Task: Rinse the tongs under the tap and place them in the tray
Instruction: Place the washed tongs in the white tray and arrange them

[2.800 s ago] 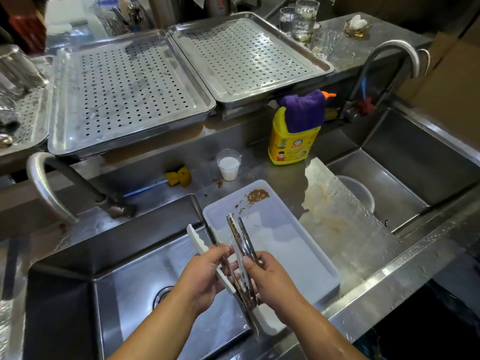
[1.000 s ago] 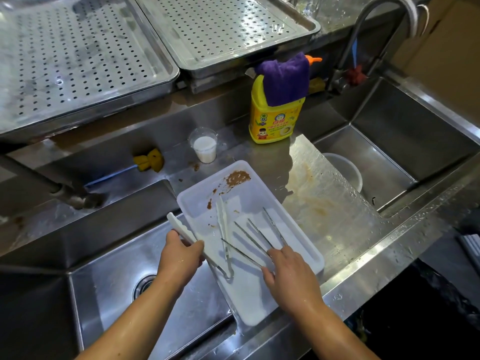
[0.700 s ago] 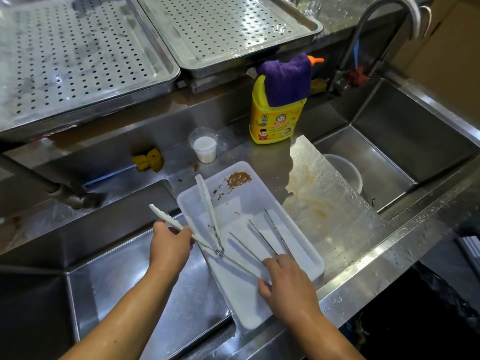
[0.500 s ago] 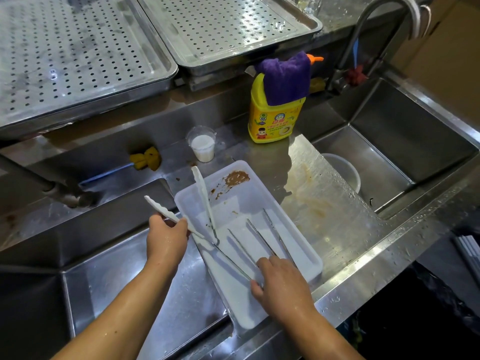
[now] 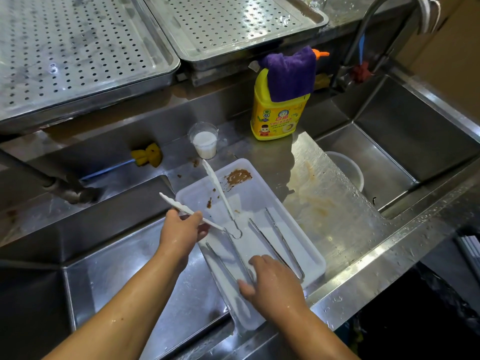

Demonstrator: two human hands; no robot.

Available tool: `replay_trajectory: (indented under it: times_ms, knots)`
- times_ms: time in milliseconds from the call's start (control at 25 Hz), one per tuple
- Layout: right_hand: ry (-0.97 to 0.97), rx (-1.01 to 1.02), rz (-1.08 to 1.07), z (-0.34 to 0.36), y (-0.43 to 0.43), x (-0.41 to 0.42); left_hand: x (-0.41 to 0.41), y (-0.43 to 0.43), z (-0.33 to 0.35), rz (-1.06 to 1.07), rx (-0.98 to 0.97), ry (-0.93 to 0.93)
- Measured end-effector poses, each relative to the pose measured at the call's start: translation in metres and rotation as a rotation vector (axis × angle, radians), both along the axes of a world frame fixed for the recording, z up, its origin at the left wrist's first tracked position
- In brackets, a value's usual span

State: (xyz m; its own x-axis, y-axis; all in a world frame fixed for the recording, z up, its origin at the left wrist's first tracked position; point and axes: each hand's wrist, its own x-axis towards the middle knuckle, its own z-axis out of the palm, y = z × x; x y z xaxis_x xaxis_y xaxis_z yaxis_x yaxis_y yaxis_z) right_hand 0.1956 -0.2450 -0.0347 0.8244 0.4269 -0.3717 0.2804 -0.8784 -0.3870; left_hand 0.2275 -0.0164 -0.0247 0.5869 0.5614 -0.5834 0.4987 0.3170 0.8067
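Step in hand, by my read: picking up the tongs to take to the tap, so rinse not yet begun; no water running in view. Left hand [image 5: 181, 233] has its fingers [image 5: 193, 219] pinched round one arm of the white-tipped tongs [image 5: 217, 187], which are splayed wide open, hinge loop low over the white plastic tray [image 5: 315, 258], one arm out over the left sink basin [image 5: 109, 289], the other arm angled up over the tray's far end. Right hand [image 5: 272, 284] rests in the tray, fingers loosely curled on the near ends of the metal tongs [image 5: 279, 239]; looks like 2 pairs lying there, both w/ arms spread, hinge ends near or under the hand. Can't tell if it's truly gripping one or just pressing down. Tray sits on the wet worktop [image 5: 335, 216] between the 2 basins, near corner overhanging the left one; a brown food smear [image 5: 237, 175] at its far end plus a few specks. Next move calls for lifting the white-tipped pair clear w/o snagging the metal ones, squeezing the arms together, then swinging over to a tap: the gooseneck tap [image 5: 376, 24] is far right, another tap's pipe [image 5: 39, 175] at left. The tray is dirty, so rinsed tongs put back there would pick up grime; the perforated steel trays [image 5: 85, 61] behind may be the intended spot. Tongs look wet, slim, springy; slippery hold likely.
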Motion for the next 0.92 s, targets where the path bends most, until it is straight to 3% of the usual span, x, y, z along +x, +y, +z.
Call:
replay_trajectory:
  times_ms: [120, 400, 520, 720, 920]
  knots:
    - [-0.146, 0.189, -0.193, 0.01, 0.005, 0.018, 0.002, -0.005, -0.004, -0.065, -0.065, 0.033]
    - [0.011, 0.069, -0.153, 0.006, 0.034, 0.052, 0.004, -0.017, -0.009, -0.112, -0.162, 0.119]
    - [-0.007, 0.045, -0.15, -0.001, 0.037, 0.049, 0.005, -0.015, -0.013, -0.174, -0.047, 0.172]
    - [-0.031, 0.032, -0.11, -0.012, 0.035, 0.043, 0.001, -0.007, -0.007, -0.417, 0.362, 0.347]
    - [-0.053, 0.045, -0.108, -0.02, 0.029, 0.039, -0.007, -0.004, -0.002, -0.496, 0.511, 0.387]
